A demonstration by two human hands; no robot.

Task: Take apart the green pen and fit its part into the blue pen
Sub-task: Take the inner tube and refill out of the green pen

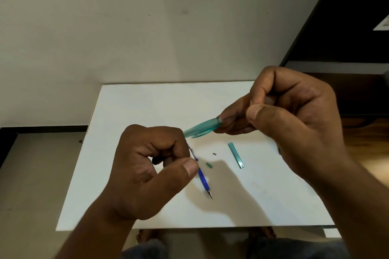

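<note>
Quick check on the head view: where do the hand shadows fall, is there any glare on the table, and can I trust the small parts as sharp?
Head view: soft shadow of the right hand falls on the white table, reaching the small green piece; no harsh glare; wide-angle bending at the edges; blue pen tip sharp, green pen barrel slightly blurred, tiny grey piece too small to identify.

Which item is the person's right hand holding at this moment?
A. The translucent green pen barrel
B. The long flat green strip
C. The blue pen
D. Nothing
A: the right hand pinches one end of the green pen barrel above the white board, while the blue pen is at the left hand and the green strip lies loose on the board.
</note>
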